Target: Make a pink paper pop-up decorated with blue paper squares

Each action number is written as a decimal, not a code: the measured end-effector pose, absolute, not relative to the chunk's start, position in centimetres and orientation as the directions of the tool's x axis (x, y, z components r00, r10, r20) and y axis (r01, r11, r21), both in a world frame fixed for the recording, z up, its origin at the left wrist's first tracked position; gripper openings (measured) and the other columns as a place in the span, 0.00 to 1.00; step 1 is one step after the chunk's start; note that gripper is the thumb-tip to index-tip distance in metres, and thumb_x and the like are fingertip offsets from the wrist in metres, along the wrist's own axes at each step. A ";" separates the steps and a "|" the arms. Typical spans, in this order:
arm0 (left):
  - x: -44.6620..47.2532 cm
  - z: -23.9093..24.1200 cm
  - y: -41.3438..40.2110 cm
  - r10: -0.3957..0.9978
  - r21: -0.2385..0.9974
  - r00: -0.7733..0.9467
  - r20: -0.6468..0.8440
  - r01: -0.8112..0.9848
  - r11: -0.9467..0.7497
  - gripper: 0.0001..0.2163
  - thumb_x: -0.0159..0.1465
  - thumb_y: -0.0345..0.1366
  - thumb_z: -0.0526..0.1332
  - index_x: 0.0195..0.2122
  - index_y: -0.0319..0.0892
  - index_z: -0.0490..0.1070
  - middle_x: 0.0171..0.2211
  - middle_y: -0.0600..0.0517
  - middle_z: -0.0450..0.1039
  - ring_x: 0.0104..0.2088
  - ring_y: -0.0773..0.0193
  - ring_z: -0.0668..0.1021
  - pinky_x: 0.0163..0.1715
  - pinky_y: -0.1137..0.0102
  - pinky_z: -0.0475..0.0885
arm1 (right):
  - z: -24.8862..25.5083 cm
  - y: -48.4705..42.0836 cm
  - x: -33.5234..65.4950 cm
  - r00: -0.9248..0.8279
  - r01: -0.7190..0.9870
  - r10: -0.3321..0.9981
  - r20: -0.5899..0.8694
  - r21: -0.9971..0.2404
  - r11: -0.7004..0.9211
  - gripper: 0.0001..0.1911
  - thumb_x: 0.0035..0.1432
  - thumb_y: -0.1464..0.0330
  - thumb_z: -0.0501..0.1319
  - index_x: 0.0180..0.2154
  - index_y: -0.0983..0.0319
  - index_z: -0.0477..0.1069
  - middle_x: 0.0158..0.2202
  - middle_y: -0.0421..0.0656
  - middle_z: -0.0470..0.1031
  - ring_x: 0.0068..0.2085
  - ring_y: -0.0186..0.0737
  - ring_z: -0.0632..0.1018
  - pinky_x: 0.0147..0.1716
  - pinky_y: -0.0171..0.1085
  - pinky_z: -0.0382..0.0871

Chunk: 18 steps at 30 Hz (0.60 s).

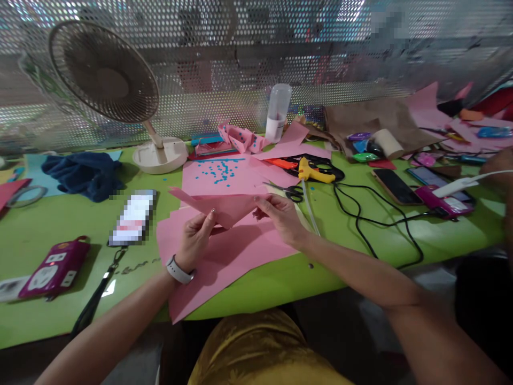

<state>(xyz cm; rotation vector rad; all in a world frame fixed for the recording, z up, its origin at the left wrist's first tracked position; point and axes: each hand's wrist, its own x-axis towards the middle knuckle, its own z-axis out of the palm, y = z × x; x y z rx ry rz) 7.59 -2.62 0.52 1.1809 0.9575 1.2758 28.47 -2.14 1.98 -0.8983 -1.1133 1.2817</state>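
Between my two hands a folded piece of pink paper is held up over the table. My left hand, with a pale watch band on its wrist, pinches the paper's lower left part between thumb and fingers. On its right end my right hand is closed, gripping the edge. Below lies a larger pink sheet, reaching past the table's front edge. Behind it, another pink sheet carries many small blue bits. Black-handled scissors lie just beyond my right hand.
A yellow glue gun with a glue stick lies behind the scissors, its black cable looping right. A fan, a blue cloth, a phone and a purple power strip stand left. A bottle is at the back.
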 end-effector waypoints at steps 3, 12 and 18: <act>7.7 0.7 -2.6 0.995 0.981 0.075 0.072 -0.186 -0.057 0.17 0.57 0.50 0.66 0.27 0.38 0.76 0.24 0.53 0.76 0.28 0.63 0.81 0.34 0.65 0.82 | 1.9 -2.1 28.5 -0.066 -0.253 0.990 0.122 -0.962 0.102 0.13 0.53 0.57 0.67 0.28 0.61 0.75 0.24 0.38 0.74 0.26 0.31 0.75 0.28 0.33 0.71; 7.6 0.6 -2.6 0.997 0.978 0.062 0.042 -0.207 -0.028 0.17 0.57 0.50 0.67 0.26 0.38 0.75 0.24 0.54 0.75 0.27 0.64 0.80 0.33 0.67 0.81 | 1.8 -2.1 28.4 -0.084 -0.287 0.992 0.099 -0.955 0.071 0.13 0.52 0.57 0.67 0.28 0.60 0.76 0.25 0.39 0.75 0.27 0.31 0.76 0.29 0.34 0.72; 8.0 1.0 -2.6 0.998 0.978 0.060 0.015 -0.209 -0.002 0.18 0.55 0.51 0.68 0.27 0.38 0.75 0.25 0.54 0.74 0.27 0.67 0.79 0.33 0.68 0.81 | 2.0 -2.2 28.2 -0.038 -0.305 0.996 0.086 -0.950 0.070 0.15 0.52 0.55 0.66 0.25 0.60 0.75 0.25 0.38 0.74 0.27 0.32 0.75 0.30 0.34 0.72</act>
